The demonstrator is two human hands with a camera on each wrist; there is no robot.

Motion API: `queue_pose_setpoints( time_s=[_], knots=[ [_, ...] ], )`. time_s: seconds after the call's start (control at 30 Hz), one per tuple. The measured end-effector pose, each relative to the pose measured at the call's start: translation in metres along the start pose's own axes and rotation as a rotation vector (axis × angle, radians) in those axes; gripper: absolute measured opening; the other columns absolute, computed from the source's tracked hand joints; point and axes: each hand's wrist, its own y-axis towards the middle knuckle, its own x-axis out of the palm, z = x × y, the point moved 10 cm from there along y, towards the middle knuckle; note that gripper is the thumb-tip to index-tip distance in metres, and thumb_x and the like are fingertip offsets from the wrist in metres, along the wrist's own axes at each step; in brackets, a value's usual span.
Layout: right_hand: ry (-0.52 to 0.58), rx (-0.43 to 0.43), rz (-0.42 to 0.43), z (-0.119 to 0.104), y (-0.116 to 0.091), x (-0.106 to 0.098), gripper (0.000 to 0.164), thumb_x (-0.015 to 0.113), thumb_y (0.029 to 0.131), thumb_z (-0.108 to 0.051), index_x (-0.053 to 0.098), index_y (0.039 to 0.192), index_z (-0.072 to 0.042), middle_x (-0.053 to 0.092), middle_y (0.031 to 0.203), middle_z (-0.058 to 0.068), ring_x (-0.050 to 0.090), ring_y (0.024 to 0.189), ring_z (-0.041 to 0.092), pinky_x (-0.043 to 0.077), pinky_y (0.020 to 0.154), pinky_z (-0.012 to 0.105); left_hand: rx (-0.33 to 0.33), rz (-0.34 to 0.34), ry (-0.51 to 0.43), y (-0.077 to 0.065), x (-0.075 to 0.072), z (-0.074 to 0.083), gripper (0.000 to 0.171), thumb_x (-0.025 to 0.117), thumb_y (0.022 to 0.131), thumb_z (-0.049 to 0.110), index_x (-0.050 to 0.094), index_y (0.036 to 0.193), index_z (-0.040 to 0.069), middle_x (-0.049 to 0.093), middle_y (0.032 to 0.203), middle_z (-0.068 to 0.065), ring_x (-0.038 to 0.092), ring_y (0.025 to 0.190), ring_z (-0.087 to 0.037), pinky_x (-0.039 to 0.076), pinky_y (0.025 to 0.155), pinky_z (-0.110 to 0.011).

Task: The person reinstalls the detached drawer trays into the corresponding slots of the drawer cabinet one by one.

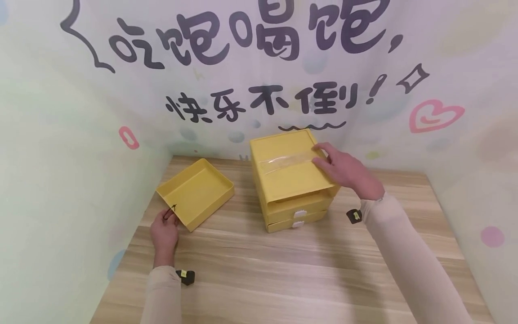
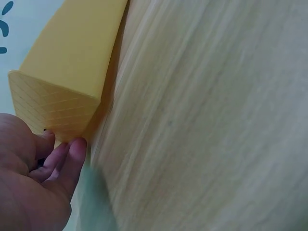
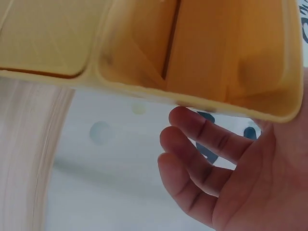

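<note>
A yellow open-topped drawer (image 1: 198,191) lies on the left of the table, out of the cabinet. At its near left wall, my left hand (image 1: 164,231) pinches a thin black cord-like thing (image 1: 174,207); its exact kind is too small to tell. The left wrist view shows those fingertips (image 2: 78,144) against the lower edge of the drawer's end wall (image 2: 57,103). My right hand (image 1: 348,171) rests on the right edge of the yellow drawer cabinet (image 1: 283,180), thumb and a finger on its top. Other fingers (image 3: 175,175) hang loosely bent beside its side wall. The cabinet's top slot (image 3: 207,53) has no drawer in it.
Below the slot are two shut drawers with white pulls (image 1: 299,213). Clear tape (image 1: 287,161) crosses the cabinet's top. The wood-grain table (image 1: 259,274) meets a printed backdrop (image 1: 226,90) behind and at both sides. Each wrist wears a small black device (image 1: 187,276).
</note>
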Motion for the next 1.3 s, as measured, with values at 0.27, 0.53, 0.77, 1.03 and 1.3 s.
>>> queue_pose_setpoints(
  time_s=[0.27,0.53,0.77,1.03,1.3],
  knots=[
    [0.024,0.008,0.011,0.002,-0.004,-0.003,0.051,0.045,0.104,-0.056,0.043,0.145,-0.026,0.066,0.105,0.011,0.062,0.087,0.026,0.049,0.08,0.045,0.017,0.01,-0.017,-0.001,-0.004,0.0,0.05,0.05,0.105,0.009,0.039,0.151,-0.007,0.053,0.148,-0.027,0.057,0.133,-0.033,0.044,0.074,0.002],
    [0.042,-0.02,0.041,0.002,-0.006,-0.006,0.048,0.052,0.103,-0.049,0.05,0.14,-0.019,0.063,0.111,0.015,0.06,0.095,0.029,0.048,0.084,0.047,0.011,0.021,-0.09,-0.002,-0.003,-0.004,0.045,0.052,0.105,0.009,0.047,0.147,-0.006,0.059,0.142,-0.026,0.064,0.099,0.001,0.051,0.077,-0.004],
    [0.052,-0.023,0.069,0.004,-0.011,-0.012,0.044,0.057,0.102,-0.043,0.053,0.134,-0.013,0.061,0.112,0.017,0.059,0.099,0.032,0.046,0.088,0.048,0.006,0.018,-0.149,-0.003,0.001,-0.005,0.045,0.054,0.104,0.008,0.048,0.146,-0.007,0.06,0.14,-0.027,0.061,0.083,0.015,0.055,0.079,-0.011],
    [0.048,-0.001,0.097,0.008,-0.02,-0.015,0.042,0.059,0.101,-0.045,0.054,0.127,-0.013,0.051,0.12,0.021,0.055,0.107,0.035,0.047,0.092,0.053,0.007,0.001,-0.154,-0.008,0.003,-0.002,0.043,0.053,0.104,0.008,0.05,0.144,-0.008,0.061,0.137,-0.029,0.062,0.076,0.017,0.056,0.076,-0.011],
    [0.025,0.014,0.152,0.014,-0.029,-0.021,0.043,0.062,0.098,-0.045,0.055,0.123,-0.011,0.043,0.124,0.025,0.052,0.103,0.038,0.047,0.089,0.054,0.014,-0.02,-0.182,-0.01,0.006,0.001,0.043,0.051,0.105,0.008,0.049,0.145,-0.008,0.06,0.137,-0.031,0.064,0.077,0.014,0.057,0.076,-0.014]
  ],
)
